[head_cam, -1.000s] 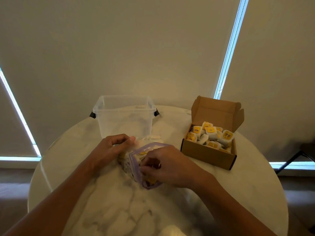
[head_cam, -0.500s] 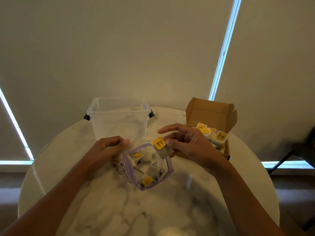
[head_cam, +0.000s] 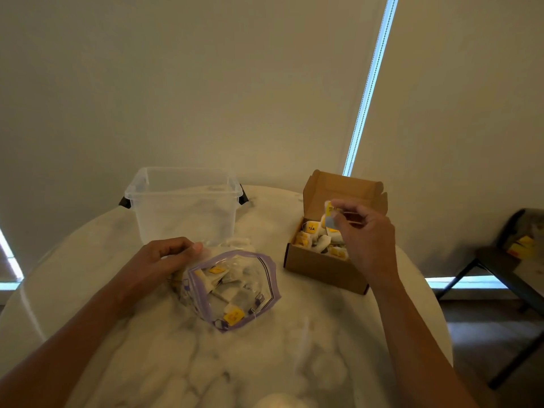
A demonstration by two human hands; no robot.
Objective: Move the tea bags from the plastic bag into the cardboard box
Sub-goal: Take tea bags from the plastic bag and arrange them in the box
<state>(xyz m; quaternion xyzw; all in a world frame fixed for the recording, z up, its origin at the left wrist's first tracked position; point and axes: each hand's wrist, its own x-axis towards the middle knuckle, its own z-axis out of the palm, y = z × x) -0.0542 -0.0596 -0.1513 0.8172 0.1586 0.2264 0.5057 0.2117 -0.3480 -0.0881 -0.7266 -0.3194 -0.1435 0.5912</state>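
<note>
Cardboard box (head_cam: 323, 269) sits under our right grip (head_cam: 365, 240), which pinches one tea bag (head_cam: 329, 214) above those already inside. Our left grip (head_cam: 164, 257) pinches the plastic bag (head_cam: 235, 290) on the tabletop (head_cam: 265, 363). Next we likely release, then fetch another.

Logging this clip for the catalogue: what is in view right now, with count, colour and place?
plastic bag: one, clear with purple rim, table centre, open
tea bags in bag: several, white with yellow tags
cardboard box: one, brown, right of the bag, lid up
tea bags in box: several, white with yellow tags
held tea bag: one, white, above the box
tub: one, clear, behind the bag
table: one, white marble, round
chair: one, dark, far right
left hand: grips the bag's left edge
right hand: pinches the held tea bag
</note>
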